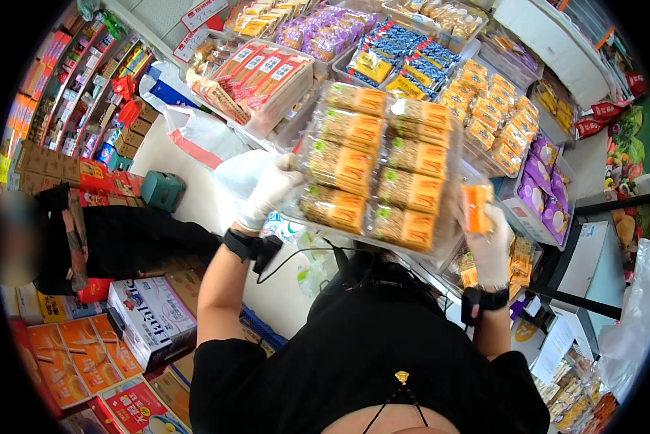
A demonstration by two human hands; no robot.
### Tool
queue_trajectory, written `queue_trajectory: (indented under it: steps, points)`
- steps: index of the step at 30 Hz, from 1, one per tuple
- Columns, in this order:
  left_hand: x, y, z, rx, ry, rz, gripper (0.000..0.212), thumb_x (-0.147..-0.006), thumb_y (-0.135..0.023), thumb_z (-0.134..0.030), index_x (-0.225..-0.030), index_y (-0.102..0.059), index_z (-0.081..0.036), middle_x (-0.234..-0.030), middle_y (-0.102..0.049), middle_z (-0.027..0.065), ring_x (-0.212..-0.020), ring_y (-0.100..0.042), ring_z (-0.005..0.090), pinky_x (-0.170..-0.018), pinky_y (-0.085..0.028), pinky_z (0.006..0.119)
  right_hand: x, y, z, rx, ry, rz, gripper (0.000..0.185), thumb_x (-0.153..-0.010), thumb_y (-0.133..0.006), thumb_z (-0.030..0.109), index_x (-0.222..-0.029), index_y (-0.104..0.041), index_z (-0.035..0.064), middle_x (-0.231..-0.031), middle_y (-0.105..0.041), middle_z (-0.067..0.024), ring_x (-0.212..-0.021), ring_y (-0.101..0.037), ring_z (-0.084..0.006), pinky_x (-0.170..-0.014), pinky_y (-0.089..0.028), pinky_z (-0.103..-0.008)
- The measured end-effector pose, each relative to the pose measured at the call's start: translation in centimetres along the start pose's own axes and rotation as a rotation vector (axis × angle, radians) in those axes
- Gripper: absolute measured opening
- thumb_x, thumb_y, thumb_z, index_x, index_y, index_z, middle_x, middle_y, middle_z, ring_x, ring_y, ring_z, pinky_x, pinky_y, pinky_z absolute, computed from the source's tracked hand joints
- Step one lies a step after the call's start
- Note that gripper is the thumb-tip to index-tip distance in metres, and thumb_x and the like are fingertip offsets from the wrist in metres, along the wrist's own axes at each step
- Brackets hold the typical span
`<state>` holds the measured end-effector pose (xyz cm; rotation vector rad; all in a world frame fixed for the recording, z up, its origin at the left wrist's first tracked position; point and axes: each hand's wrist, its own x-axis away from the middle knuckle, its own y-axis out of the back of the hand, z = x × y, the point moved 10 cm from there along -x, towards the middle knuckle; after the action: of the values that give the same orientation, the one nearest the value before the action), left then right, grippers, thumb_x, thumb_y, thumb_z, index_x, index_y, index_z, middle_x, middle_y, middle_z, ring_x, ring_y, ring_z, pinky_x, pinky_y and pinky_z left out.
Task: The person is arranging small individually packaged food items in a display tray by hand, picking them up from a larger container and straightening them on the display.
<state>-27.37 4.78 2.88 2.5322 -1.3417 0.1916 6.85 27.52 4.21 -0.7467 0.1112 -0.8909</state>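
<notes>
A clear plastic tray [452,163] is held up in front of me, tilted. Two columns of snack packets [352,163], clear and orange-wrapped with seeded pieces inside, lie in it. My left hand [273,190], in a white glove, grips the tray's left edge. At the right side, my gloved right hand [490,244] has a single orange-wrapped packet [475,209] in its fingers. That hand is close against the tray's right wall; whether it also bears the tray is hard to tell. Fingers under the tray are hidden.
Beyond the tray stand bins of blue-and-yellow packets [392,54], orange packets [490,106], purple packets [544,184] and red-and-white packs [268,70]. A person [135,233] is at left, near stacked cartons [151,320]. A green stool [163,190] stands on the floor.
</notes>
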Motion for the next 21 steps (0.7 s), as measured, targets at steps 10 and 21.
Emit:
queue_trajectory:
  steps: [10,21]
  points:
    - [-10.5,13.9,4.4,-0.174,-0.130,-0.107,0.048,-0.076,-0.052,0.014,-0.121,-0.045,0.001,-0.115,-0.055,0.0079,-0.105,-0.052,0.0144,-0.088,-0.044,0.027,-10.3,-8.1,-12.6,-0.351,-0.348,0.130,0.041,-0.085,-0.052,0.015,-0.121,-0.049,-0.0034,-0.117,-0.058,-0.0149,-0.113,-0.054,-0.0279,-0.100,-0.042,-0.0451]
    - [-10.6,13.4,1.4,-1.173,-0.041,-0.171,0.042,-0.080,-0.054,-0.021,-0.121,-0.053,-0.014,-0.089,-0.064,0.0238,-0.082,-0.061,0.0413,-0.072,-0.048,0.052,-11.9,0.9,-12.9,0.476,-0.344,-0.045,0.049,-0.084,-0.061,0.029,-0.125,-0.052,0.0036,-0.116,-0.059,-0.0079,-0.104,-0.056,-0.0158,-0.084,-0.047,-0.0305]
